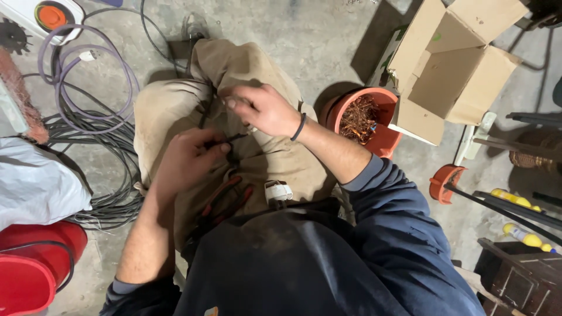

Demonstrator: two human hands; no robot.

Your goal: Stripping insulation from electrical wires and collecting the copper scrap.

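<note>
At the far left of the concrete floor [328, 41] lies a heap of grey cable [96, 175] in loose coils, with a loop of lilac cable [64, 64] on top of it; that much stock looks untouched. Below it stand two red buckets [32, 263].

Next comes the person's left hand [187, 158], over the lap on the beige trousers [175, 105]. Its fingers are closed on a short, thin dark wire [234, 138] whose free end pokes out toward the other hand. Under that wrist, on the lap, lie red-handled pliers [225, 202], not held at this moment.

The right hand [263, 108] sits just beyond the wire's tip, thumb and fingers pinched together; whether they grip the wire's end or a bit of sheath is hard to tell, since the piece is so small.

Further right, touching the knee, stands an orange pot [383, 137] partly filled with tangled bare copper strands [358, 117], which suggests a fair amount is already stripped. Beside it an open cardboard box [451, 64] stands tipped on its side, and what shows of its inside is bare.
</note>
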